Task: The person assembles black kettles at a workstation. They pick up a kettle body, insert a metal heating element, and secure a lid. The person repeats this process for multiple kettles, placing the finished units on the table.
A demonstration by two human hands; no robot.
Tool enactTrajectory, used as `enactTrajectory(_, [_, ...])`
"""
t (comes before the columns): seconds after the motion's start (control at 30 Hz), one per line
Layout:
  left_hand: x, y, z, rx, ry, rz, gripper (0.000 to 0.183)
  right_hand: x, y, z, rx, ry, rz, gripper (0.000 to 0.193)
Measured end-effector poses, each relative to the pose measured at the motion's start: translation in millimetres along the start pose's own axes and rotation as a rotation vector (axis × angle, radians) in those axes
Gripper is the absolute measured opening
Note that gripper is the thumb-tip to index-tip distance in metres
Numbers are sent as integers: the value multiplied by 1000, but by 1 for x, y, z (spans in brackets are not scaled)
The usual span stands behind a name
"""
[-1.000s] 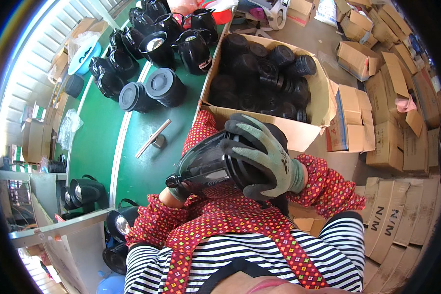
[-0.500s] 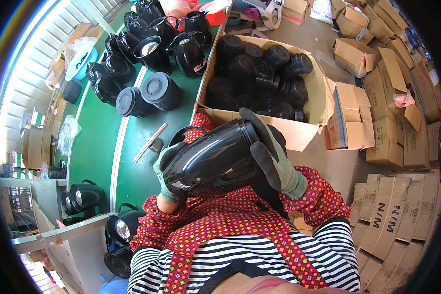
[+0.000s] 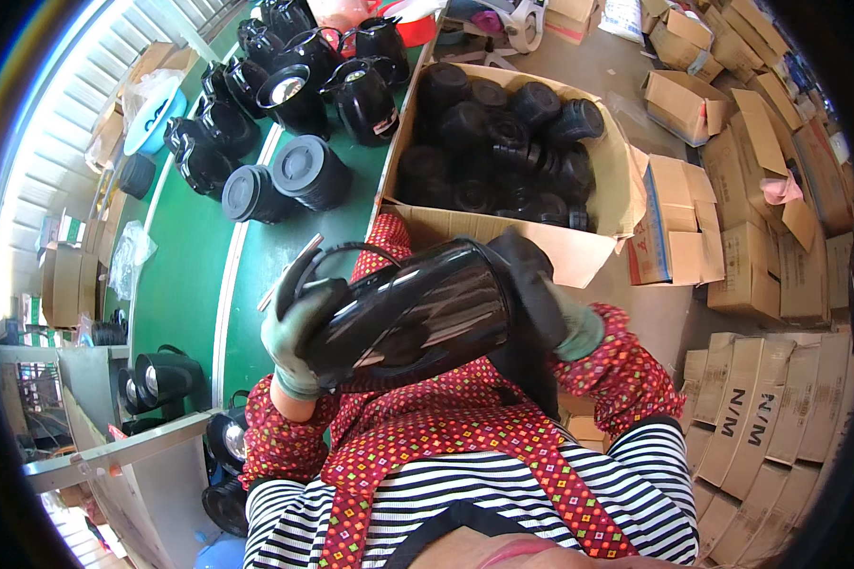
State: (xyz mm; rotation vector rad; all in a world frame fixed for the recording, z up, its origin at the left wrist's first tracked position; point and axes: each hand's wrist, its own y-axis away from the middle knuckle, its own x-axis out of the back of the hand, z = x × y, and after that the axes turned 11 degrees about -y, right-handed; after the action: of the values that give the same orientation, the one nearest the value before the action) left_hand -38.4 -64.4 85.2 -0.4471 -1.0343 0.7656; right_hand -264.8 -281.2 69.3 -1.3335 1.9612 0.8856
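Observation:
A glossy black jug (image 3: pixel 427 313) with a looped handle lies sideways in front of my body, held between both gloved hands. My left hand (image 3: pixel 296 327) is closed round its left end, next to the handle. Around the right end curls my right hand (image 3: pixel 533 294), its dark-palmed fingers pressed against the rim there. Whether a separate round part sits under those fingers is hidden. Beyond the jug, on the green table (image 3: pixel 194 313), lies a thin light-coloured strip (image 3: pixel 292 270), partly covered by the jug handle and my left hand.
Stacks of black round ribbed parts (image 3: pixel 311 173) stand on the table, with several black jugs (image 3: pixel 361 100) behind them. An open carton (image 3: pixel 560 251) of black round parts is at the table's right. More cartons (image 3: pixel 759 408) line the right side. A metal frame (image 3: pixel 114 460) is at lower left.
The jug has turned so its handle shows higher up. My left hand has shifted left, and my right hand's fingers have gone from stretched along the end to curled over it.

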Motion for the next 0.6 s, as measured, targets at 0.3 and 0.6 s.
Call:
enactTrajectory(0.3, [-44,83,-61,668,798,-176,73,-6,-19,16,775,724,-335,83])
enactTrajectory(0.6, [18,0,-17,171,70,-354,41,-27,-2,26,-24,-125,317,68])
